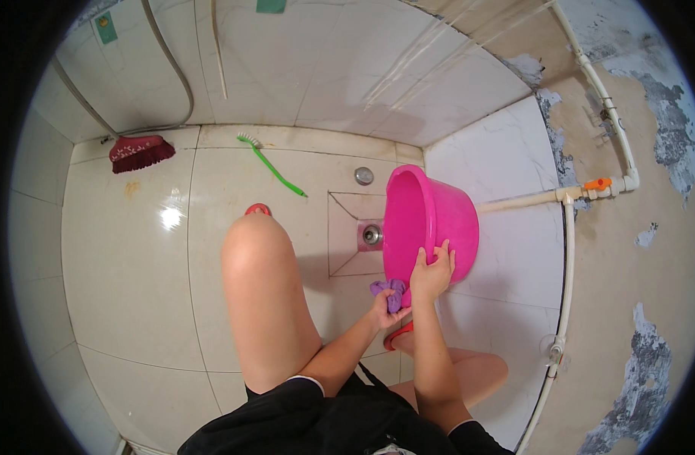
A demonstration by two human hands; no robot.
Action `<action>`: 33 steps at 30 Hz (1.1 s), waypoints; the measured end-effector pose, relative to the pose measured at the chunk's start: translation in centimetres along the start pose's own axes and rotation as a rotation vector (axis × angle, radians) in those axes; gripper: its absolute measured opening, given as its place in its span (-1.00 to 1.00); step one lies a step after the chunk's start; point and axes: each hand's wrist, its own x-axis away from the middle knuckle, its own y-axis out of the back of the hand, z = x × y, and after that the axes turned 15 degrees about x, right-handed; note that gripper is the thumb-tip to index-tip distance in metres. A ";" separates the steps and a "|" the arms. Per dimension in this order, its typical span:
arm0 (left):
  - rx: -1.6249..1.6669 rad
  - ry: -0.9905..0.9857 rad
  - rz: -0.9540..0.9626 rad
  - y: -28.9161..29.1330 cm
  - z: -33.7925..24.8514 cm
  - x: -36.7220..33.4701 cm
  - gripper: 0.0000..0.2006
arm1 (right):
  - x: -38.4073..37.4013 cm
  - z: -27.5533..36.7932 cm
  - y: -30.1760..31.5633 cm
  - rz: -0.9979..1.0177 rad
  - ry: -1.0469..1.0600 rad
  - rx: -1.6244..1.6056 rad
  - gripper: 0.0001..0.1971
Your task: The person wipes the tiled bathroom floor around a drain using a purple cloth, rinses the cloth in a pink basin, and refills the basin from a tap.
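Note:
A bright pink plastic basin (457, 220) is tipped on its side by the right-hand wall, its mouth facing left toward the floor drain (372, 234). My right hand (432, 274) is closed over the near part of its rim, fingers on the outside. Bunched in my left hand (385, 311) is a purple cloth (393, 294), held at the basin's lower edge beside my right hand. Part of the cloth is hidden by my fingers. Whether the left hand also touches the basin, I cannot tell.
A green long-handled brush (275, 168) lies on the tiled floor, with a round metal cap (363, 176) to its right. A dark red broom head (139, 153) rests at the far left. White pipes with an orange valve handle (597, 184) run along the right wall.

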 end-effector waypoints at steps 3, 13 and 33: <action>-0.070 0.006 -0.034 0.0 0.1 0.4 -0.63 | 0.2 -0.7 0.9 0.015 -0.067 -0.029 -0.78; -0.279 -0.080 -0.089 0.2 -3.0 4.5 -0.49 | 3.2 -12.4 3.2 0.012 -0.431 -0.285 -0.79; -0.699 -0.274 -0.185 -1.0 9.3 12.3 -0.67 | 0.7 -31.8 19.9 -0.633 -0.393 -0.304 -0.71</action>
